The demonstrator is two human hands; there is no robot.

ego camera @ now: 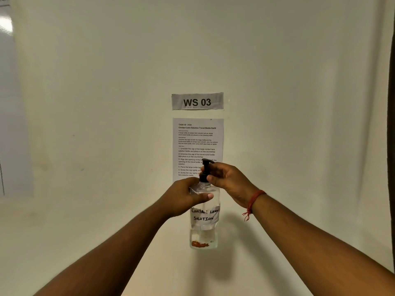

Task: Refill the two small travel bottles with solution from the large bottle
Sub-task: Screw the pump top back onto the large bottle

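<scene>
I have both arms stretched forward, meeting at centre. My left hand (pixel 186 197) is curled closed, thumb across the front. My right hand (pixel 226 180) pinches with its fingertips, wrist bent.

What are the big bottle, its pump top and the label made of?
Large bottle: clear glossy plastic, apparently; liquid shows through. Pump top: black matte plastic, likely. Label: white paper or tape, handwritten, edges slightly wrinkled.

Instruction sheet (pixel 198 146): lower lines hidden behind pump head (pixel 206 169) and right hand (pixel 228 182) | large bottle (pixel 204 218): shoulder covered by left hand (pixel 183 197) | sheet's small print partly illegible | forearms cut by bottom edge
</scene>
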